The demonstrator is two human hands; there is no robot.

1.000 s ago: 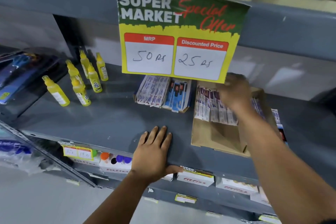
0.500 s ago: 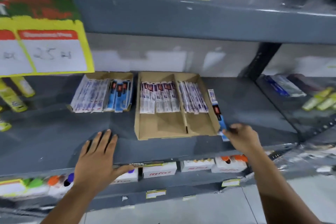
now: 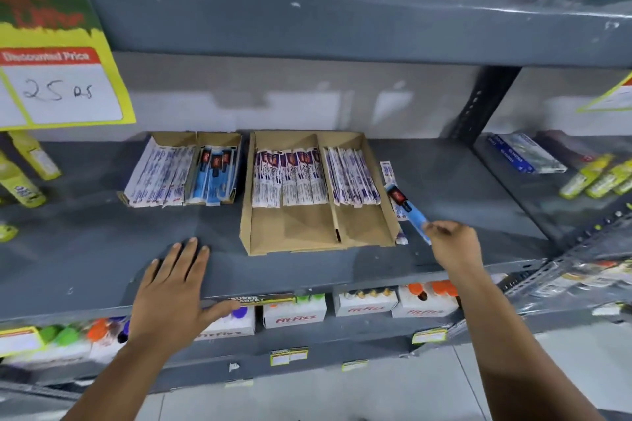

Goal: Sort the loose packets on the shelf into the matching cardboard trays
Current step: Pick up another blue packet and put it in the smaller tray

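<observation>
Since the earlier frame the right hand (image 3: 451,246) has lifted the blue packet (image 3: 407,212); its grip pinches the near end. Left of it sits the big cardboard tray (image 3: 294,236); the matching small tray (image 3: 219,140) lies further left, open shelf (image 3: 85,243) between. Light, floppy, probably slippery film. Left hand (image 3: 171,290) lies flat, holding nothing.

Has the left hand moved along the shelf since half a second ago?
No. The left hand stays flat on the shelf edge, left of the big tray.
</observation>
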